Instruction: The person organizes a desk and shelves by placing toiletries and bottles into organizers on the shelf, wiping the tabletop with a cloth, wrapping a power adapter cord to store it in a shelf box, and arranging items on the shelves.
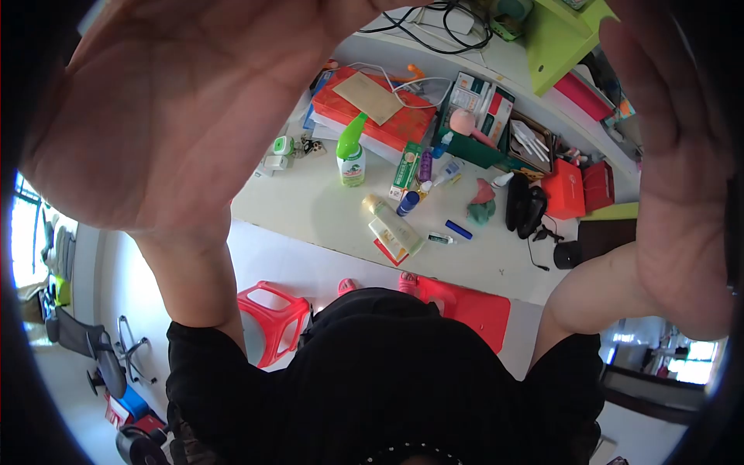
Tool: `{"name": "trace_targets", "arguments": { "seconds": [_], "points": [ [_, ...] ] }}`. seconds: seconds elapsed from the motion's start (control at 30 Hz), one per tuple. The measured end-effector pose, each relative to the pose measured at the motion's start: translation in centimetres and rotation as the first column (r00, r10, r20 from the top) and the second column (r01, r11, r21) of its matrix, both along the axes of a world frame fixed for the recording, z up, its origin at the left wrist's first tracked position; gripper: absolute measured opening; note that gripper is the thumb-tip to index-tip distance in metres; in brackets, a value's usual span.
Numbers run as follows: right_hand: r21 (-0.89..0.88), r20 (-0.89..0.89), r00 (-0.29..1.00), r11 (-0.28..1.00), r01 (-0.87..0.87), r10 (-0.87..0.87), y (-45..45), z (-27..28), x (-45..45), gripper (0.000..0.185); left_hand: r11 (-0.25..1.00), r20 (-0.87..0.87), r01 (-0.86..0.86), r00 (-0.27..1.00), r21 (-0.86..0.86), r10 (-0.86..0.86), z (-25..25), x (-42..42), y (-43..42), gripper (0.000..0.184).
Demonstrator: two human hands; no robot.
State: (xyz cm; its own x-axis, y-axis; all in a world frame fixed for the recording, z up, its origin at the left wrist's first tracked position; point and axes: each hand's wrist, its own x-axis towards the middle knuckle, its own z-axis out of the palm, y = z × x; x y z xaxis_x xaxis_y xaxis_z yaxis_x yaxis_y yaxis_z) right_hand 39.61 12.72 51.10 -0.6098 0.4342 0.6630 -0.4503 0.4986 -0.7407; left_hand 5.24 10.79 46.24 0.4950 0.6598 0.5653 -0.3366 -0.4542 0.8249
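Spray bottle (352, 163), white body with bright green head: upright on the white desk (302, 205), between the two hands as seen, nearer the left and well apart from both. Left hand (174, 116): raised close to the camera, palm showing, open, its fingertips beyond the upper edge of view. Right hand (678, 170): raised at the other side, open, fingers upward — the two hands wide apart.

Beside the spray bottle: green-and-white box (405, 172); purple bottle (425, 166); dark blue bottle (408, 204). Nearer the person: cream bottle (394, 230), lying over a red-edged packet; small clear bottle (441, 239); blue tube (459, 229). Behind: large red box (418, 124), tan envelope (370, 98) on top. Toward the right hand: pink-and-green item (481, 203); black cases (525, 208); orange-red box (563, 190). Floor: red stool (271, 318).
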Motion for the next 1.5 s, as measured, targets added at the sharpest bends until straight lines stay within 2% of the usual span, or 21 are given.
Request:
{"name": "trace_targets", "arguments": {
  "seconds": [0.23, 0.33, 0.43, 0.47, 0.53, 0.6, 0.67, 0.7, 0.73, 0.8, 0.83, 0.93, 1.03, 1.13, 1.2, 1.23, 1.27, 1.3, 1.37, 1.47, 1.5],
  "points": [
    [-0.087, -0.017, 0.995, 0.992, 0.095, -0.097, -2.0, -1.1, -0.6, 0.059, 0.992, 0.041, 0.124, 0.991, 0.004, -0.124, -0.6, -0.1, 0.8, 0.060],
    [-0.214, -0.078, 0.942, 0.929, 0.303, -0.325, -2.3, -3.9, 1.5, 0.056, 0.975, 0.089, 0.221, 0.971, 0.015, -0.221, -0.4, 1.2, 1.6, 0.060],
    [-0.312, 0.062, 0.721, 0.673, 0.670, -0.690, -1.3, -11.8, 6.2, 0.046, 0.947, 0.193, 0.322, 0.930, -0.013, -0.314, -1.9, 4.1, 2.5, 0.061],
    [-0.275, 0.226, 0.467, 0.404, 0.872, -0.855, -0.9, -15.3, 6.7, 0.037, 0.961, 0.203, 0.269, 0.947, -0.068, -0.251, -3.5, 5.3, 3.0, 0.061],
    [-0.266, 0.476, 0.361, 0.260, 0.928, -0.802, 0.2, -25.8, 10.7, 0.022, 0.982, 0.015, -0.066, 0.997, -0.177, 0.070, -8.6, 8.3, 3.0, 0.050],
    [0.027, 0.623, 0.224, 0.307, 0.951, -0.750, 0.9, -40.2, 14.0, 0.024, 0.883, -0.206, -0.128, 0.978, -0.452, 0.037, -15.2, 11.9, 2.4, 0.036],
    [0.328, 0.671, 0.049, 0.356, 0.875, -0.740, -0.2, -45.5, 12.1, 0.024, 0.759, -0.348, -0.099, 0.921, -0.644, -0.176, -24.7, 16.1, 2.4, 0.023],
    [0.532, 0.596, -0.004, 0.391, 0.751, -0.803, -0.4, -46.9, 11.6, 0.026, 0.793, -0.626, -0.266, 0.759, -0.548, -0.178, -29.5, 18.2, 2.2, 0.025],
    [0.563, 0.598, -0.027, 0.395, 0.726, -0.801, -0.5, -47.9, 11.0, 0.027, 0.925, -0.782, -0.294, 0.623, -0.241, -0.005, -33.5, 20.4, 2.1, 0.028],
    [0.625, 0.588, -0.074, 0.394, 0.674, -0.806, 0.1, -49.3, 10.0, 0.029, 0.942, -0.874, -0.304, 0.408, 0.143, 0.265, -38.7, 23.9, 2.2, 0.030],
    [0.611, 0.657, -0.089, 0.460, 0.645, -0.748, 0.5, -49.9, 9.7, 0.028, 0.904, -0.861, -0.266, 0.304, 0.334, 0.407, -39.7, 25.3, 2.6, 0.031],
    [0.546, 0.794, -0.148, 0.584, 0.601, -0.590, 1.9, -50.5, 10.6, 0.026, 0.874, -0.867, -0.136, 0.125, 0.466, 0.482, -41.6, 28.7, 4.1, 0.030],
    [0.417, 0.881, -0.120, 0.628, 0.657, -0.458, 2.2, -49.4, 11.7, 0.026, 0.888, -0.889, -0.088, 0.041, 0.451, 0.456, -44.5, 29.6, 4.8, 0.026],
    [0.219, 0.955, -0.031, 0.629, 0.746, -0.295, 1.9, -48.3, 14.2, 0.026, 0.898, -0.922, -0.298, 0.110, 0.325, 0.370, -46.0, 29.2, 5.1, 0.020],
    [0.104, 0.965, 0.080, 0.642, 0.760, -0.251, 1.9, -49.0, 16.1, 0.026, 0.935, -0.981, -0.303, 0.003, 0.186, 0.196, -47.3, 28.7, 5.8, 0.019],
    [0.041, 0.963, 0.151, 0.671, 0.740, -0.225, 1.9, -49.8, 17.1, 0.025, 0.919, -0.955, -0.341, 0.141, 0.199, 0.260, -49.2, 27.7, 5.7, 0.020],
    [-0.054, 0.965, 0.212, 0.677, 0.734, -0.152, 2.3, -53.0, 17.9, 0.026, 0.899, -0.975, -0.434, 0.167, 0.060, 0.145, -49.7, 27.5, 6.4, 0.021],
    [-0.219, 0.938, 0.340, 0.650, 0.728, -0.064, 2.3, -50.4, 18.9, 0.023, 0.867, -0.973, -0.499, 0.201, -0.004, 0.111, -47.7, 28.1, 6.7, 0.021],
    [-0.641, 0.722, 0.691, 0.369, 0.673, -0.006, 2.0, -44.5, 19.6, 0.021, 0.663, -0.745, -0.551, 0.667, -0.507, -0.014, -44.8, 29.1, 6.8, 0.016],
    [-0.331, 0.523, 0.654, 0.577, 0.747, -0.546, 2.0, -37.8, 19.6, 0.021, 0.419, -0.254, -0.309, 0.950, -0.854, 0.183, -32.2, 35.7, 7.2, 0.008],
    [-0.306, 0.497, 0.637, 0.568, 0.764, -0.589, 2.4, -34.7, 20.0, 0.021, 0.542, -0.225, -0.310, 0.950, -0.781, 0.218, -29.3, 37.3, 8.0, 0.007]
  ]
}}
